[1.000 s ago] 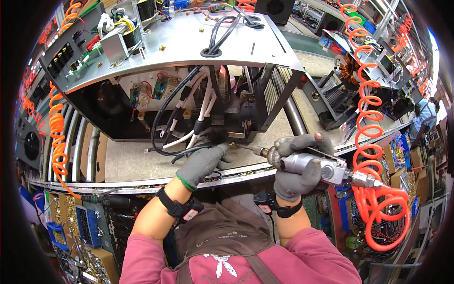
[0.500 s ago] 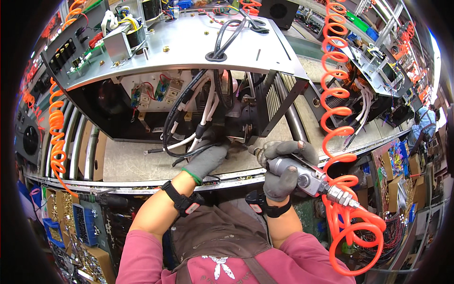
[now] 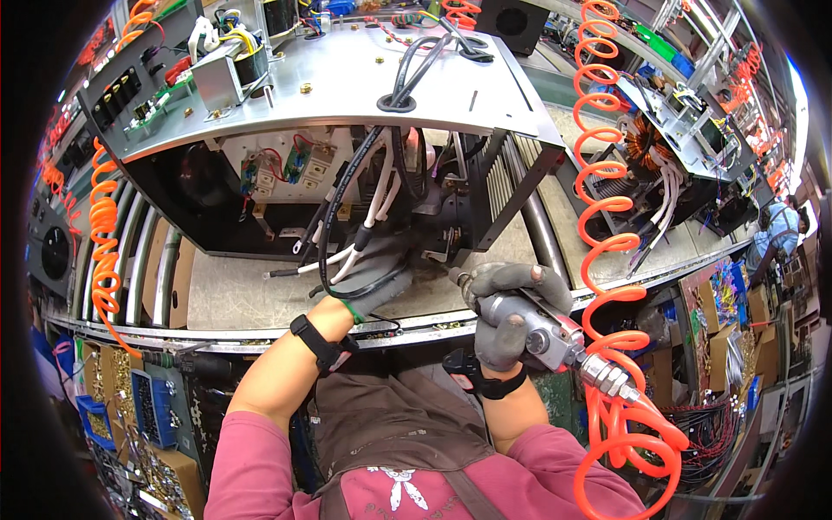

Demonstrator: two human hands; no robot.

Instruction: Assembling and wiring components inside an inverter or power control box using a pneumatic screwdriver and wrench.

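My right hand [image 3: 505,322], in a grey glove, is wrapped round a silver air screwdriver [image 3: 542,338]. The tool's tip points left, toward the lower right front corner of an open metal machine case [image 3: 347,102]. My left hand [image 3: 377,284], also gloved, reaches under the case's front opening. Its fingertips are hidden in shadow and behind cables. A black cable [image 3: 322,243] loops down across the back of that hand. White cables [image 3: 351,258] with metal lugs hang beside it. Inside the case sit green circuit boards [image 3: 296,163].
An orange coiled air hose [image 3: 602,204] runs down on the right to the tool. Another coiled hose [image 3: 104,234] hangs at left. A second open machine [image 3: 672,165] stands to the right on the roller line. Parts bins [image 3: 156,412] lie lower left. A person [image 3: 774,230] is far right.
My right hand and the screwdriver have shifted slightly left, and the hose with them. The black cable loop has narrowed and moved over my left hand. A lugged cable end now shows further left.
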